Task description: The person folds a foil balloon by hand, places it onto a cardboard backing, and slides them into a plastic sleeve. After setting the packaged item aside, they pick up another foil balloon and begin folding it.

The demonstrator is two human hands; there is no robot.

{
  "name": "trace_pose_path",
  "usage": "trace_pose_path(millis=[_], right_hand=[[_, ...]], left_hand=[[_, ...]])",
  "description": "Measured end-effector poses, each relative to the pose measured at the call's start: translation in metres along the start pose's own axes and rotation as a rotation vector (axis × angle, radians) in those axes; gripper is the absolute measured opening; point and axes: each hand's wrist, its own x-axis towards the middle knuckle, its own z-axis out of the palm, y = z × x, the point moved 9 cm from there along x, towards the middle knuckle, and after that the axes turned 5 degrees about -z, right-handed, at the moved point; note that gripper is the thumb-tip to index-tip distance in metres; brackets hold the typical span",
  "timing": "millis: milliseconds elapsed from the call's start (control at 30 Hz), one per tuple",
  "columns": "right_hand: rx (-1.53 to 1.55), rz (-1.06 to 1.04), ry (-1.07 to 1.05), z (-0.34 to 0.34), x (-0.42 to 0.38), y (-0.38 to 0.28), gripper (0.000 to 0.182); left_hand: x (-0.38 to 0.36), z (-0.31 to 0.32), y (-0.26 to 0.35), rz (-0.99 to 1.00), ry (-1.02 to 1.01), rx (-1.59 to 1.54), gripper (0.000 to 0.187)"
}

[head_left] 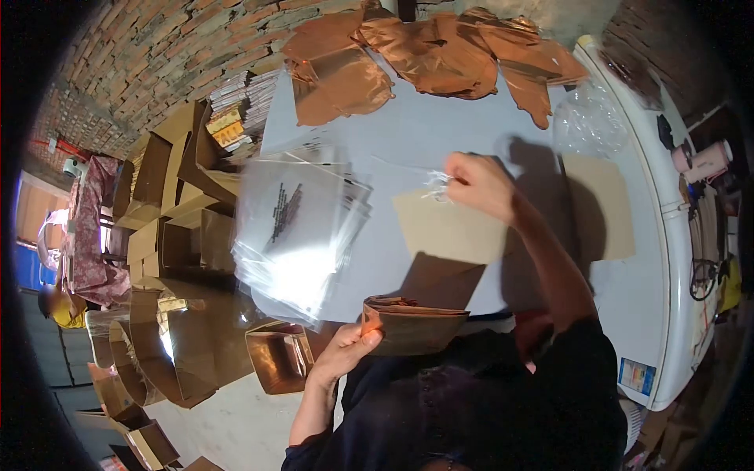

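We had the left hand [345, 349] closed on a folded copper box [412, 323] at the near table edge, right hand [479, 184] pinching a clear bag [437, 185] mid-table. Box wasn't bagged yet; flat copper blanks [440, 51] waited at the far end, bag stack [298, 228] left.

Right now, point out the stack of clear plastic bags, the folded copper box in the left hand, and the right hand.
stack of clear plastic bags [298, 228], head view, on the printed top bag.
folded copper box [416, 326], head view, on its front panel.
right hand [477, 184], head view, back of hand.
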Motion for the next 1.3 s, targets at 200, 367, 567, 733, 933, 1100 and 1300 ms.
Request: trace_pose_path(millis=[200,367,567,733,933,1100,1300], right_hand=[[0.382,0.06,0.136,-0.019,-0.09,0.068,0.008],[0.656,0.077,0.365,-0.042,-0.122,0.04,0.013],[0.808,-0.328,0.354,-0.066,-0.111,-0.001,0.011],[0.562,-0.163,0.265,-0.018,-0.066,0.02,0.012],[0.248,-0.253,0.215,0.009,-0.064,0.016,0.014],[0.031,-0.169,0.216,0.0,-0.085,0.025,0.015],[-0.213,-0.111,0.32,-0.005,-0.085,0.036,0.033]], left_hand=[[0.009,0.016,0.007,-0.016,0.002,0.027,0.026],[0.012,0.024,0.008,0.016,-0.045,0.069,0.024],[0.006,0.031,0.02,0.026,0.014,0.082,0.028],[0.005,0.025,0.015,0.043,-0.045,0.135,0.034],[0.003,0.022,0.013,0.053,-0.003,0.097,0.034],[0.006,0.017,0.011,0.012,0.013,0.11,0.035],[0.012,0.021,0.008,0.0,-0.031,0.092,0.035]])
